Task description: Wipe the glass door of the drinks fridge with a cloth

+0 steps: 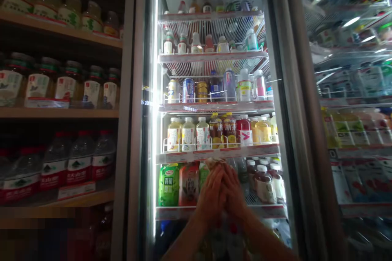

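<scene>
My left hand [210,196] and my right hand [235,193] are side by side at the lower middle, fingers close together and pointing upward. Both press on a crumpled, pale cloth [214,162], whose top edge shows above the fingertips; the rest is hidden under them. The cloth lies against the glass door [190,109] of a lit drinks fridge, which carries faint reflections. Behind the hands, through the glass, stand a green pouch [169,184] and a red pouch [188,183] on a lower shelf. Brown bottles [265,183] with white caps stand to the right.
Bottles and cans fill the fridge's wire shelves [214,55] above. A metal door frame [309,130] borders the glass at right, with another stocked fridge beyond. On the left, wooden shelves [61,112] hold jars and water bottles [80,157]. The bottom left corner is pixelated.
</scene>
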A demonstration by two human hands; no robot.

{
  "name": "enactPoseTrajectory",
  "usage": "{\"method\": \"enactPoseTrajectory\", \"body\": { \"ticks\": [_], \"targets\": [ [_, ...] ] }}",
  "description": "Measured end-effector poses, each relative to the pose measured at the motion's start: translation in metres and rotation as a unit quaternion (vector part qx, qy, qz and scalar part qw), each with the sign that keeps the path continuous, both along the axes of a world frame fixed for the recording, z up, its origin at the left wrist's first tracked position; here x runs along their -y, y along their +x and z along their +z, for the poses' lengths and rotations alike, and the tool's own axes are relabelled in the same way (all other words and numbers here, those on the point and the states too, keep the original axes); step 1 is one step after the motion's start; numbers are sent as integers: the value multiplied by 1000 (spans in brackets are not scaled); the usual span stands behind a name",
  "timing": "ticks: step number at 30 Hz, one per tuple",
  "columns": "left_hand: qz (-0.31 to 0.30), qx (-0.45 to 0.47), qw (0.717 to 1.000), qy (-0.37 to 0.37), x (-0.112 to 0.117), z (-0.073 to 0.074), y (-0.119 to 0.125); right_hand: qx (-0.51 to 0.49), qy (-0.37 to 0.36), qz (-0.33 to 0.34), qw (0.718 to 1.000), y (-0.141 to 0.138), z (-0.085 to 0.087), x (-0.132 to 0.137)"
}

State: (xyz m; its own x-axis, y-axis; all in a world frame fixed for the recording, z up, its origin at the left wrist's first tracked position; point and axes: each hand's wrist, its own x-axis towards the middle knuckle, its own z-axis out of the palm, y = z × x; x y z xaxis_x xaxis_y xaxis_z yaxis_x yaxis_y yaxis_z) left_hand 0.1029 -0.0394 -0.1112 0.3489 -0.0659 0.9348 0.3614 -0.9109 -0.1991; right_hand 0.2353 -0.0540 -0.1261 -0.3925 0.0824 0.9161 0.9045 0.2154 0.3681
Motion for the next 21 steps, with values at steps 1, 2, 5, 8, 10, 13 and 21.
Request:
{"method": "enactPoseTrajectory", "body": {
  "ticks": [1, 2, 5, 8, 10, 13, 21],
  "targets": [
    [4, 17, 1000, -11, 0, 1, 6, 32, -10, 8, 999, 14, 2, 6],
    [12, 41, 999, -21, 1, 4, 13, 55, -12, 11, 998, 30, 6, 12],
    [51, 119, 991, -29, 3, 18, 40, -1, 48, -18, 999, 72, 24, 24],
    [102, 159, 982, 27, 4, 36, 69, -107, 89, -64, 988, 84, 40, 19],
    [129, 142, 977, 98, -2, 41, 70, -129, 81, -74, 986, 80, 45, 13],
    [140, 61, 975, 160, -22, 33, 20, -131, 70, -69, 986, 72, 45, 11],
    [206, 269, 940, 45, -52, 18, -83, -138, 66, -88, 984, 70, 43, 14]
  ]
}}
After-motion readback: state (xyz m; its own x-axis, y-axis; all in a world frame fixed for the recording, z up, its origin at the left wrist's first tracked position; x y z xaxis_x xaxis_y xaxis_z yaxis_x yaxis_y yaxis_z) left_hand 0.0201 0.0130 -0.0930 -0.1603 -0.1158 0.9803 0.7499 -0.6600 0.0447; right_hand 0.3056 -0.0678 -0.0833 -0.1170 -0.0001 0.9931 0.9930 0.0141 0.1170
